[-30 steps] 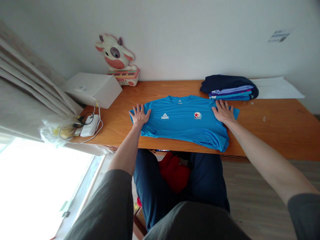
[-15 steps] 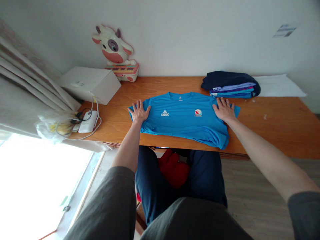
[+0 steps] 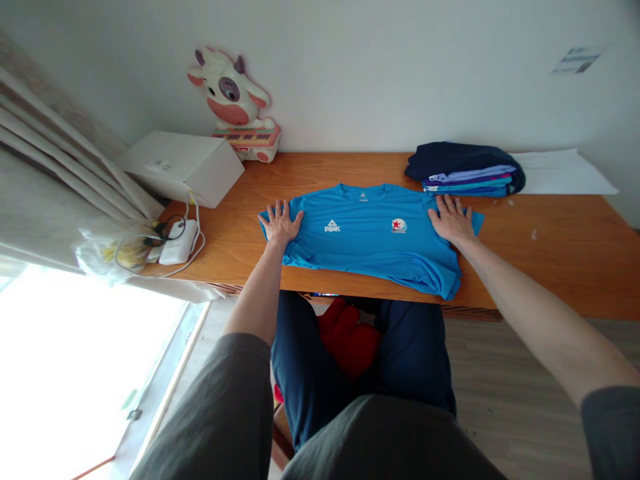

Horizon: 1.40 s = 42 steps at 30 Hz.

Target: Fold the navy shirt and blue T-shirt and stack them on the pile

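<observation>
We see a blue sports T-shirt (image 3: 373, 237) spread front-up on the wooden tabletop (image 3: 550, 267), its collar toward the far wall and its lower hem bunched at the near edge; a white logo and a small red-and-white badge show on the chest. The left hand (image 3: 280, 223) lies flat on the shirt's left sleeve, fingers spread wide and gripping nothing; the right hand (image 3: 453, 220) lies flat on the right sleeve in the same way, palm down, fingers apart. Just beyond the right hand sits a stack of folded clothes (image 3: 465, 170), dark navy on top with purple and teal layers beneath; a white sheet of paper (image 3: 560, 173) lies to the right of the stack. At the far left stands a white box (image 3: 183, 167); a cow-shaped toy (image 3: 235, 107) stands against the wall behind it. A white charger with cables (image 3: 177, 243) rests near the left edge, beside a curtain (image 3: 55, 167); below the tabletop we see dark trousers and a red cloth (image 3: 347, 337) on the lap.
</observation>
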Each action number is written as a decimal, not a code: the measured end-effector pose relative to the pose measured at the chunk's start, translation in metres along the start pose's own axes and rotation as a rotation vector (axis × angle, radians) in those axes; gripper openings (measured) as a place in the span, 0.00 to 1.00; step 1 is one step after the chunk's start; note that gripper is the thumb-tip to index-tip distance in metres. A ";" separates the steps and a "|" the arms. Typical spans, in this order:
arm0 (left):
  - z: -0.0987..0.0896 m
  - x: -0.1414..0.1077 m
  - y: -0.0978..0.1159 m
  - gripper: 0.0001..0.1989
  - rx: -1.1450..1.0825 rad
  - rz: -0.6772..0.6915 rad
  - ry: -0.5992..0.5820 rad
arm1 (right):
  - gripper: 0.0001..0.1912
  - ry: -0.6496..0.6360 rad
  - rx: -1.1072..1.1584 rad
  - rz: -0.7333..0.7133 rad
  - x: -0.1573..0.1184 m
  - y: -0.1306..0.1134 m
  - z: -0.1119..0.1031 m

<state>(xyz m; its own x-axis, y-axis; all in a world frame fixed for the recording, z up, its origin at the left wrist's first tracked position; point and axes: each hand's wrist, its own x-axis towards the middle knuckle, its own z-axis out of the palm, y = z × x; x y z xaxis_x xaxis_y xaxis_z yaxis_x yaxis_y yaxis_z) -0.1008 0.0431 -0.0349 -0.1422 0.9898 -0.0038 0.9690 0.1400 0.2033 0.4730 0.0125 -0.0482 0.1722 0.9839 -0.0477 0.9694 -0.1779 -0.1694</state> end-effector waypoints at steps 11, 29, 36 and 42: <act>-0.004 -0.004 0.002 0.50 -0.007 0.005 0.005 | 0.50 -0.003 0.008 -0.005 -0.004 -0.004 -0.004; 0.000 -0.001 -0.001 0.52 0.014 -0.003 0.012 | 0.50 0.005 -0.047 -0.007 0.001 0.003 0.004; -0.001 -0.002 0.000 0.51 -0.005 0.002 0.018 | 0.52 0.014 -0.022 -0.014 0.001 0.004 0.004; -0.004 -0.005 0.002 0.50 0.013 0.007 0.018 | 0.50 0.013 -0.040 -0.009 -0.001 0.002 0.002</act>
<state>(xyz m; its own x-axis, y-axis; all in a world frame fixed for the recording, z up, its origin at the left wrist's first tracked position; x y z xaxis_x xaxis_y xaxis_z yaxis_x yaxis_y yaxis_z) -0.0992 0.0386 -0.0310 -0.1388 0.9902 0.0155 0.9726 0.1333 0.1905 0.4740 0.0109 -0.0506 0.1650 0.9857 -0.0338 0.9772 -0.1681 -0.1298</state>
